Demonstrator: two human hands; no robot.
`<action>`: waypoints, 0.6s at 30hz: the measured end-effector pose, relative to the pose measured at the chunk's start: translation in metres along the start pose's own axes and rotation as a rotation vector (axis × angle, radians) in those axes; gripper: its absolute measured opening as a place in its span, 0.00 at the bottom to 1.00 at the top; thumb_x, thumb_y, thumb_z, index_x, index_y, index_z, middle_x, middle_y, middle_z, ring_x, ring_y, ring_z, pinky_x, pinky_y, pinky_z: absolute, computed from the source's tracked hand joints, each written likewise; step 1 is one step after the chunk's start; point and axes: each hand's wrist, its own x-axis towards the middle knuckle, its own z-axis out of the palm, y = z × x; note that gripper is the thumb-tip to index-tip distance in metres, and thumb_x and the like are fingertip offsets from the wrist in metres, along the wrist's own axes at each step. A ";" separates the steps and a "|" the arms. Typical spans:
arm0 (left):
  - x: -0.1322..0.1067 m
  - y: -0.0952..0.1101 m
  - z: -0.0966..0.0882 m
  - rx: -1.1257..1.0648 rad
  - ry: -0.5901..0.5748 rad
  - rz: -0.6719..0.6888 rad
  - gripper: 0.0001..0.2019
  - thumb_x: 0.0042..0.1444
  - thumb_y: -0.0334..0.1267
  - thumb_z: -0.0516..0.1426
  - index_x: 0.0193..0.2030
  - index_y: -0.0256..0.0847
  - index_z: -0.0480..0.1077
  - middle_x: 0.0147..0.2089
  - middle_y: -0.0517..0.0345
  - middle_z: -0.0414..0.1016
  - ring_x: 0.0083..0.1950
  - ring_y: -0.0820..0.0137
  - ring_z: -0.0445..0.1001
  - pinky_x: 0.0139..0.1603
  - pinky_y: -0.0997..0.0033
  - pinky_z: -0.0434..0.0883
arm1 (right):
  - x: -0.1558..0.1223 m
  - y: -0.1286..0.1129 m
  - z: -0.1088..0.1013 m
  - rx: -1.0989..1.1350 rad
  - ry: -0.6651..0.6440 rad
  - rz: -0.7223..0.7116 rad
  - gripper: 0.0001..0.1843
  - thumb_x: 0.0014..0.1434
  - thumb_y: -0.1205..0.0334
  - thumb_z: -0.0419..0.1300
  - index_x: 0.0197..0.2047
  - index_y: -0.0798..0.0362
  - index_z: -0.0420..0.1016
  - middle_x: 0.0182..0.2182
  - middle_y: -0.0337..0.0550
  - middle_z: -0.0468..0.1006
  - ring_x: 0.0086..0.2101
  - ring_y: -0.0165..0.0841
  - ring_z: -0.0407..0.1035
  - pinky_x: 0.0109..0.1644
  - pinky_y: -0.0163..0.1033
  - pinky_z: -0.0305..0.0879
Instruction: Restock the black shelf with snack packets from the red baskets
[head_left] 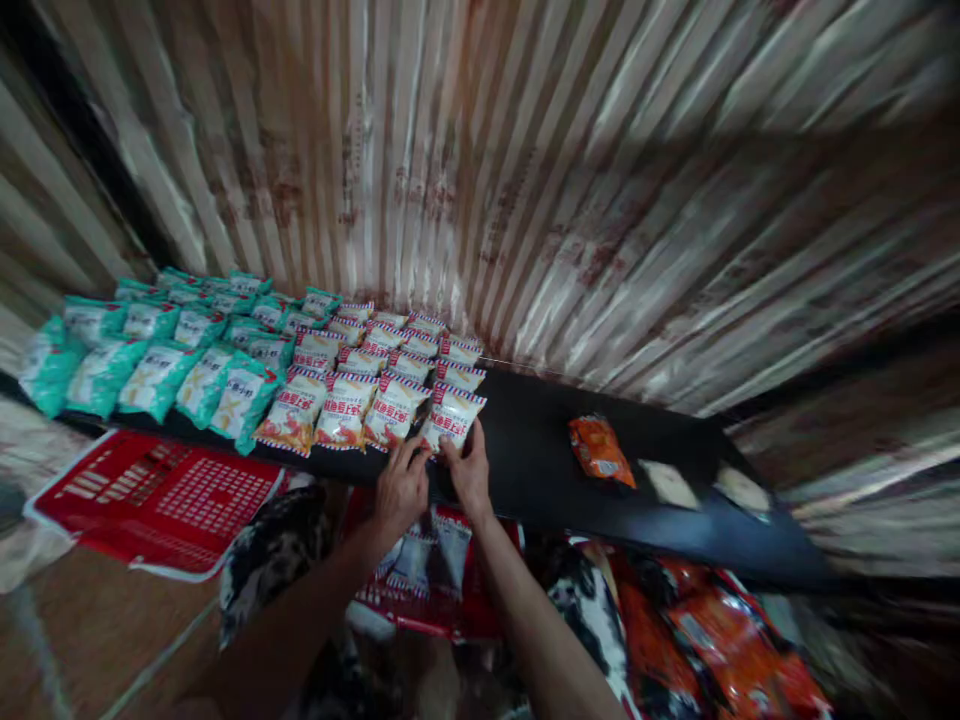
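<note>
Both my arms reach forward from the bottom of the view, converging towards the front edge of the black shelf [525, 425]. My right forearm [536, 610] slants up and leftward, and my right hand [472, 468] pinches a white snack bag [454, 410] with striped ends: the thumb lies over the lower front of it, while the fingers run up along its right side. That bag stands tilted back at the right end of the front row of similar bags, on the shelf.

My left forearm [322, 590] slants up and rightward. My left hand [403, 487] is bent at the wrist, back of the hand upward, fingers partly curled and pointing at the bag's lower left corner, just below the neighbouring white bag [395, 405]. I cannot tell whether those fingers grip anything or only touch the corner. My two hands are close together but apart, and between my forearms, below the shelf, sits a red basket [424, 620] holding more bags [412, 563].
</note>
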 end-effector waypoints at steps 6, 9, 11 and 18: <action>0.000 0.000 0.002 -0.030 0.039 -0.016 0.18 0.52 0.24 0.49 0.48 0.40 0.67 0.54 0.50 0.65 0.56 0.62 0.63 0.57 0.59 0.65 | 0.002 0.001 0.000 0.029 -0.058 -0.005 0.39 0.49 0.50 0.60 0.61 0.53 0.57 0.46 0.44 0.76 0.43 0.38 0.70 0.46 0.42 0.67; 0.001 0.002 0.001 -0.041 0.052 -0.012 0.18 0.52 0.24 0.49 0.49 0.41 0.67 0.53 0.50 0.65 0.54 0.63 0.64 0.55 0.59 0.66 | 0.002 0.006 -0.001 0.033 -0.035 -0.021 0.40 0.48 0.48 0.60 0.62 0.53 0.55 0.47 0.46 0.74 0.44 0.39 0.69 0.47 0.44 0.67; 0.002 0.003 0.000 -0.043 0.053 -0.010 0.18 0.52 0.24 0.49 0.49 0.41 0.66 0.52 0.50 0.65 0.53 0.63 0.65 0.54 0.59 0.66 | 0.000 0.008 -0.002 0.025 0.024 -0.024 0.43 0.48 0.47 0.61 0.64 0.53 0.51 0.50 0.50 0.71 0.46 0.39 0.68 0.47 0.44 0.66; 0.002 0.006 -0.001 -0.053 0.056 -0.015 0.19 0.52 0.23 0.48 0.48 0.41 0.67 0.50 0.51 0.66 0.51 0.64 0.65 0.52 0.61 0.67 | 0.003 0.006 -0.006 -0.164 0.070 -0.131 0.37 0.53 0.44 0.54 0.62 0.53 0.55 0.57 0.53 0.62 0.55 0.41 0.57 0.59 0.49 0.53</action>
